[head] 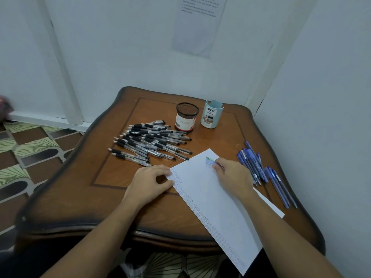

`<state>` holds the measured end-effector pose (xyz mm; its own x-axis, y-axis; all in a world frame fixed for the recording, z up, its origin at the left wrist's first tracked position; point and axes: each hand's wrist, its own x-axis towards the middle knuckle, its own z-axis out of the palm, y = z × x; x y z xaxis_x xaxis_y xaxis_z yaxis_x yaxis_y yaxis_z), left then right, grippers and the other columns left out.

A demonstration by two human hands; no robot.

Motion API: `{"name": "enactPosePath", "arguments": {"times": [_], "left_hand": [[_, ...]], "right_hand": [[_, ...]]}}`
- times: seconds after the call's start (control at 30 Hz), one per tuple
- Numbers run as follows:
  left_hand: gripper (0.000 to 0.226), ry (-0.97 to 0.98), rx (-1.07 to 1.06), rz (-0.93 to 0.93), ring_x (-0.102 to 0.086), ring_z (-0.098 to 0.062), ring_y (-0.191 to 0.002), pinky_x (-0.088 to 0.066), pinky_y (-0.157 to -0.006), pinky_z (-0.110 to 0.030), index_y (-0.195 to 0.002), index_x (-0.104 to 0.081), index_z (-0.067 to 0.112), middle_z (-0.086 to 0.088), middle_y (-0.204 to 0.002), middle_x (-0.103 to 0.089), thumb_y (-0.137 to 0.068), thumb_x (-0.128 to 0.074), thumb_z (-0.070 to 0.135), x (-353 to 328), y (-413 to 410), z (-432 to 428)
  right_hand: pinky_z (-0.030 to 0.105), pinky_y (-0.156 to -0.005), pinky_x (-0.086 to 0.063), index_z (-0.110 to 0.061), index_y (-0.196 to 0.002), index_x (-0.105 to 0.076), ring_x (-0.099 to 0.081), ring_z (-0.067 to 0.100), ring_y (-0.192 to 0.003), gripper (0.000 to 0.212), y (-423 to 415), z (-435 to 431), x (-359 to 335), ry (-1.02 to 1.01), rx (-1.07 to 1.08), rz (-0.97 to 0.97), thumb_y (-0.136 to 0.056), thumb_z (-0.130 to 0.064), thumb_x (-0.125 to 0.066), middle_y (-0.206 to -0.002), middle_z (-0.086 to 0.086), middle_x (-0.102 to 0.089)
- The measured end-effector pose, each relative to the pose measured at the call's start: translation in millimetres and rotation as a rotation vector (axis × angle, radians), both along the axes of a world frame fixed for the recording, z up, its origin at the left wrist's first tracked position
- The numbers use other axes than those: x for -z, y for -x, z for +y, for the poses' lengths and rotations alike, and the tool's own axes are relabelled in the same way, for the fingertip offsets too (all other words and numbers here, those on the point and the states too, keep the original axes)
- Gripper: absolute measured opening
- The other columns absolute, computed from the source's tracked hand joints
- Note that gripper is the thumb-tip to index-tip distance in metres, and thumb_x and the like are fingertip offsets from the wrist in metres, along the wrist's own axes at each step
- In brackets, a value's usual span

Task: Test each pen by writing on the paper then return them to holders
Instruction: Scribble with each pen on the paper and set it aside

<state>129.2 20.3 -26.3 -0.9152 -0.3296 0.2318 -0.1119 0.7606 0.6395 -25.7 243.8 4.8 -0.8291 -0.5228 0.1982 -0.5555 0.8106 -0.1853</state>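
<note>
Blue pen in my right hand, over the paper.

My right hand (233,177) pinches a blue pen (210,160) at the far corner of the paper (210,197); its tip seems to touch the sheet, though I can't be sure. My left hand (149,183) rests relaxed on the paper's left edge. Black pens (150,141) lie heaped beside the mesh holder (187,117) and pale blue holder (211,114); blue pens (257,167) lie right of the paper.

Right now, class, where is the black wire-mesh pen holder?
In the head view, the black wire-mesh pen holder stands far back on the brown wooden table, just left of the pale blue plastic holder and behind the pile of clear black pens.
</note>
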Motion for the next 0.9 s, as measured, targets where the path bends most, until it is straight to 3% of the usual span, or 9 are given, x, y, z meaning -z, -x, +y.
{"name": "enactPosePath", "arguments": {"times": [0.17, 0.27, 0.33, 0.5, 0.6, 0.67, 0.73, 0.83, 0.9], "left_hand": [[0.032, 0.002, 0.000, -0.009, -0.054, -0.001, -0.120, -0.038, -0.108, -0.042, -0.113, -0.073, 0.027, 0.015, -0.125, -0.065, -0.084, -0.072, 0.042, -0.5, -0.6, 0.5], [0.032, 0.002, -0.001, -0.006, -0.055, -0.001, -0.119, -0.038, -0.108, -0.042, -0.112, -0.073, 0.027, 0.015, -0.124, -0.065, -0.084, -0.072, 0.041, -1.1, -0.7, 1.3], [0.032, 0.002, -0.001, -0.006, -0.054, -0.001, -0.119, -0.038, -0.108, -0.041, -0.112, -0.073, 0.027, 0.015, -0.125, -0.065, -0.084, -0.072, 0.041, -1.7, -0.9, 2.0], [0.033, 0.012, -0.002, -0.023, -0.053, -0.001, -0.121, -0.036, -0.110, -0.037, -0.115, -0.073, 0.027, 0.015, -0.127, -0.064, -0.085, -0.071, 0.042, -2.1, -0.5, 2.0], [0.034, 0.014, -0.003, -0.032, -0.052, -0.001, -0.122, -0.035, -0.111, -0.039, -0.116, -0.072, 0.028, 0.015, -0.128, -0.063, -0.085, -0.070, 0.043, -2.1, -0.2, 1.8], [0.034, 0.015, -0.002, -0.037, -0.052, 0.000, -0.123, -0.035, -0.111, -0.039, -0.116, -0.072, 0.029, 0.015, -0.129, -0.063, -0.085, -0.070, 0.044, -1.6, -0.1, 1.8], [0.034, 0.012, -0.003, -0.034, -0.052, -0.001, -0.123, -0.035, -0.111, -0.040, -0.116, -0.071, 0.029, 0.015, -0.128, -0.063, -0.085, -0.070, 0.044, -1.9, -0.1, 1.9], [0.034, 0.010, -0.004, -0.026, -0.052, -0.001, -0.123, -0.035, -0.112, -0.041, -0.116, -0.071, 0.028, 0.015, -0.128, -0.063, -0.086, -0.070, 0.043, -1.9, -0.3, 1.9], [0.034, 0.004, 0.002, -0.030, -0.052, -0.001, -0.123, -0.035, -0.111, -0.043, -0.116, -0.071, 0.028, 0.015, -0.128, -0.063, -0.085, -0.070, 0.044, -1.6, -0.3, 1.8]], "right_hand": [[0.034, -0.069, -0.046, -0.033, -0.127, -0.056, -0.062, 0.024, -0.096, 0.036, -0.5, 3.2, -5.5, -0.165, 0.012, 0.002, -0.104, -0.047, -0.032, -0.105, 0.002, -0.066], [0.035, -0.075, -0.049, -0.038, -0.149, -0.039, -0.062, 0.023, -0.103, 0.048, -1.3, 5.1, -10.6, -0.253, 0.022, -0.065, -0.103, -0.052, -0.031, -0.114, 0.005, -0.062], [0.033, -0.074, -0.049, -0.038, -0.152, -0.033, -0.062, 0.022, -0.103, 0.052, -5.4, 8.2, -11.9, -0.246, 0.042, -0.043, -0.103, -0.053, -0.031, -0.115, 0.005, -0.061], [0.031, -0.056, -0.036, -0.029, -0.146, -0.041, -0.061, 0.029, -0.085, 0.045, -4.2, 15.6, -14.1, -0.138, 0.087, 0.002, -0.102, -0.022, -0.037, -0.104, 0.009, -0.064], [0.034, -0.049, -0.028, -0.016, -0.128, -0.049, -0.052, 0.028, -0.067, 0.040, 8.5, 22.9, -21.2, -0.071, 0.076, 0.035, -0.095, 0.003, -0.039, -0.081, 0.013, -0.058], [0.033, -0.049, -0.034, -0.013, -0.109, -0.057, -0.049, 0.027, -0.063, 0.029, 12.0, 25.3, -23.8, 0.155, 0.089, -0.065, -0.096, 0.006, -0.039, -0.075, 0.013, -0.055], [0.032, -0.057, -0.048, -0.013, -0.092, -0.063, -0.058, 0.023, -0.066, 0.028, 5.7, 20.0, -31.0, 0.556, 0.116, -0.385, -0.098, 0.001, -0.040, -0.078, 0.012, -0.063], [0.030, -0.064, -0.055, -0.012, -0.100, -0.067, -0.070, 0.020, -0.084, 0.023, -8.6, 8.7, -36.9, 0.935, 0.054, -0.832, -0.097, 0.002, -0.048, -0.094, 0.013, -0.073], [0.030, -0.062, -0.053, -0.010, -0.103, -0.063, -0.070, 0.021, -0.088, 0.010, -15.2, 0.6, -32.1, 0.999, -0.002, -0.912, -0.095, -0.006, -0.060, -0.093, 0.011, -0.074]]}}
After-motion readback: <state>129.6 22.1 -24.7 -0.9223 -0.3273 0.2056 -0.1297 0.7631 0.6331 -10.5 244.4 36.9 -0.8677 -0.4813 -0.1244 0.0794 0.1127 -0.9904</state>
